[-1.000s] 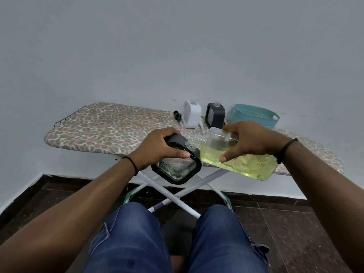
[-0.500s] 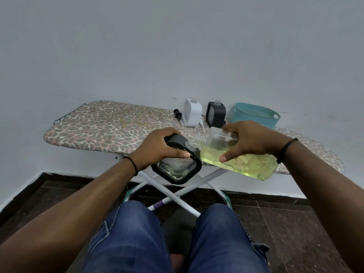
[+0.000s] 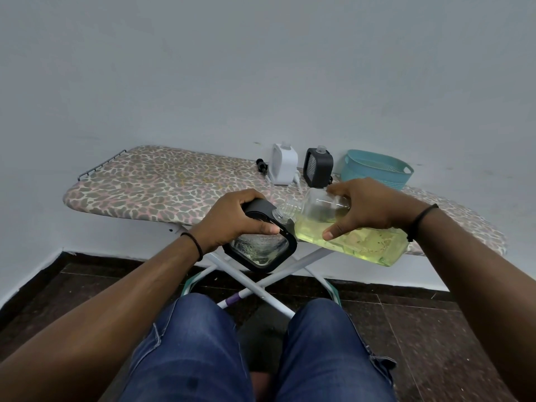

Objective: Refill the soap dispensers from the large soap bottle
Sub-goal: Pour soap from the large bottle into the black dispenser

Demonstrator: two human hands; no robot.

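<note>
My left hand (image 3: pixel 232 220) grips a black-framed clear soap dispenser (image 3: pixel 261 250), held tilted in front of the ironing board (image 3: pixel 162 184). My right hand (image 3: pixel 365 208) holds the large clear soap bottle (image 3: pixel 362 242) on its side, half full of yellow-green soap. The bottle's open neck (image 3: pixel 282 213) touches the top of the dispenser. A thin layer of soap lies at the dispenser's bottom. On the board's far side stand a white dispenser (image 3: pixel 282 163) and a second black dispenser (image 3: pixel 317 166), both without pumps.
A teal basket (image 3: pixel 377 169) sits at the board's far right by the wall. A small black pump part (image 3: pixel 262 165) lies left of the white dispenser. My knees in blue jeans are below, over a dark tiled floor and the board's crossed white legs.
Almost nothing differs: both hands keep their hold, with the bottle neck at the dispenser's top.
</note>
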